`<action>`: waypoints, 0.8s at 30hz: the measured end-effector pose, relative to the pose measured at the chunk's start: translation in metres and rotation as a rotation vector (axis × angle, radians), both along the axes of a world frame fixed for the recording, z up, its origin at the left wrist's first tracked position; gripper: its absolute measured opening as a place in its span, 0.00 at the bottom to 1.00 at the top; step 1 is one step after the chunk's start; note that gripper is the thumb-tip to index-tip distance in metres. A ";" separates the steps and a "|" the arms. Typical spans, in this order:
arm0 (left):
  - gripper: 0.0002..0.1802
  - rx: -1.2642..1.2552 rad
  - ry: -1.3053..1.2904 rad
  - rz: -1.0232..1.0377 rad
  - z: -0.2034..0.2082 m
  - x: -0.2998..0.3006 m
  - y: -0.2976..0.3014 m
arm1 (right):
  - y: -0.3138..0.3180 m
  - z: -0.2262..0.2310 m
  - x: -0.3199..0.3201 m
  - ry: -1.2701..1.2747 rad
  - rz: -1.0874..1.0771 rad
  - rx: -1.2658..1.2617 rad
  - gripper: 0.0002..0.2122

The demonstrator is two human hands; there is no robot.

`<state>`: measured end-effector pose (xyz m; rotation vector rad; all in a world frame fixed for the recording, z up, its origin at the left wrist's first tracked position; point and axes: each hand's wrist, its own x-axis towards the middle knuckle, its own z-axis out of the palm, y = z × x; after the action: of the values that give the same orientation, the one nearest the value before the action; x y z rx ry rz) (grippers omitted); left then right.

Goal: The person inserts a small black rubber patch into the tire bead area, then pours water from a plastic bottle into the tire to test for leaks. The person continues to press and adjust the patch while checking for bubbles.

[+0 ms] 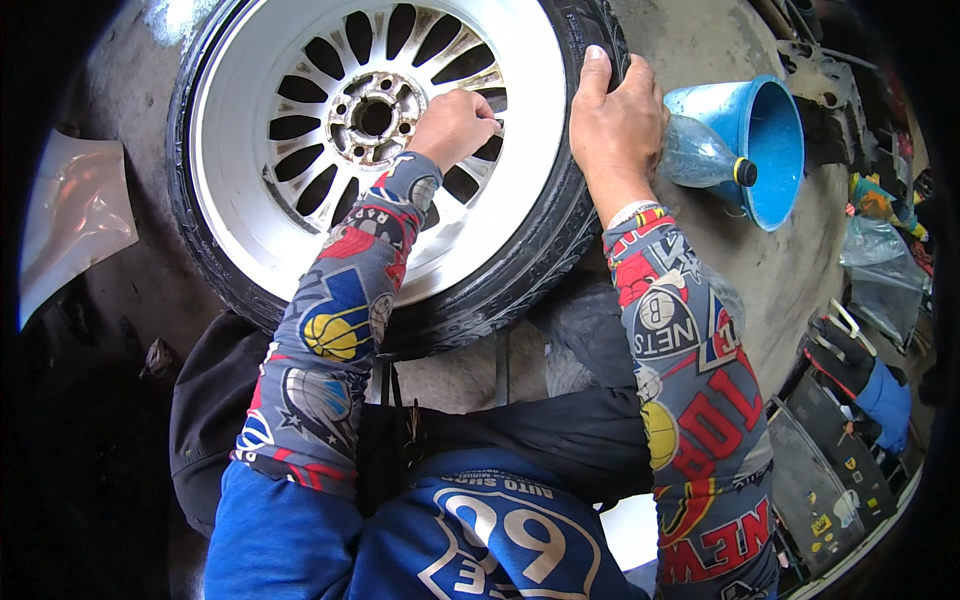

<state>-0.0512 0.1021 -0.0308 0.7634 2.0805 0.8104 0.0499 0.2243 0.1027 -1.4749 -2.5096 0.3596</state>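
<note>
White-rimmed, the wheel [405, 97] points its axis up at me, its hub [350, 130] just left of my left hand [453, 130], the nearer one; those fingers curl narrow, and whether they hold anything I cannot tell. My right hand [622, 130] rests, thumb parted from the fingers, on the tyre's [537, 272] right edge.

A royal-blue shirt [400, 565] fills 6 o'clock, its front printed with a white shield outline, bold white numerals and small white lettering. The left arm sleeve [375, 265], toward 8 o'clock, is grey with crowded sports emblems in red, blue, white and yellow. The matching right arm sleeve [715, 285], at 4 o'clock, carries a yellow ball and large red letters. Black trousers [560, 430] spread from 8 to 5 o'clock.
</note>
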 end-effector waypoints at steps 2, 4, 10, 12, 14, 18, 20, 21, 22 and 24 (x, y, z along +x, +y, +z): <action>0.12 -0.041 0.104 0.002 -0.002 0.006 0.006 | 0.000 0.001 0.001 0.005 0.006 -0.007 0.30; 0.13 -0.081 0.159 0.039 -0.002 0.010 0.011 | 0.001 0.000 0.002 0.025 0.007 -0.027 0.31; 0.12 -0.212 0.292 0.171 -0.002 0.017 0.013 | 0.001 -0.002 0.003 0.043 0.006 -0.024 0.31; 0.11 -0.179 0.299 0.162 -0.002 0.020 0.012 | 0.000 -0.002 0.003 0.037 0.005 -0.035 0.31; 0.11 -0.041 0.245 0.106 -0.002 0.022 0.011 | 0.002 -0.001 0.002 0.046 0.018 -0.015 0.30; 0.11 -0.216 0.280 0.298 -0.002 0.024 0.008 | 0.001 -0.001 0.000 -0.006 -0.006 -0.022 0.30; 0.10 -0.050 0.266 0.189 -0.002 0.023 0.008 | 0.002 -0.002 0.000 0.039 -0.004 -0.018 0.30; 0.10 -0.036 0.234 0.132 -0.002 0.022 0.007 | 0.002 -0.001 0.000 0.022 -0.006 -0.018 0.30; 0.09 -0.010 0.290 0.064 -0.002 0.022 0.007 | 0.002 -0.002 0.001 0.034 -0.006 -0.026 0.29; 0.09 -0.029 0.325 0.125 -0.001 0.020 0.006 | 0.002 -0.002 0.000 0.028 0.006 0.003 0.29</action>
<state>-0.0311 0.1084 -0.0319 0.7979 2.4445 0.7614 0.0501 0.2259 0.1011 -1.4512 -2.4921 0.3745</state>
